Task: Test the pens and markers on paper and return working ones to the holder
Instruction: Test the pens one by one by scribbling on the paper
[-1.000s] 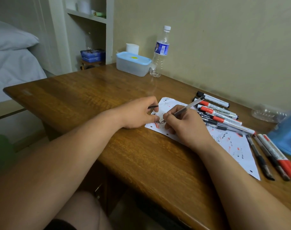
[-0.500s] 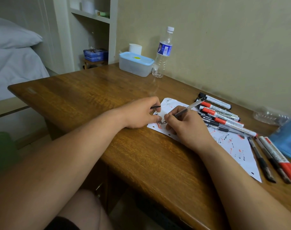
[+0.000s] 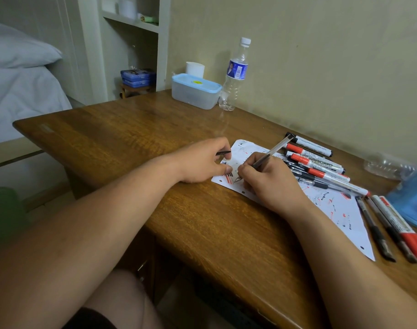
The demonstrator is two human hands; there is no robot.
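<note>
Pen (image 3: 274, 150) stays on paper (image 3: 247, 149) in right hand (image 3: 271, 181), cap (image 3: 224, 153) in left hand (image 3: 200, 162).

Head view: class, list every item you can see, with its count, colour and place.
table: one, brown wood, under everything
paper: one, white with red and black marks, front edge
markers: several, red or black caps, piled behind paper
pens: four, dark or red-ended, right of paper
container: one, clear with blue lid, by wall
bottle: one, clear, beside container
cup: one, white, behind container
blue object: one, far right, cut off
bed: one, white, left
clear pen: one, clear, right hand, tip on paper
cap: one, black, left hand
left hand: one, pinches cap
right hand: one, grips clear pen
</note>
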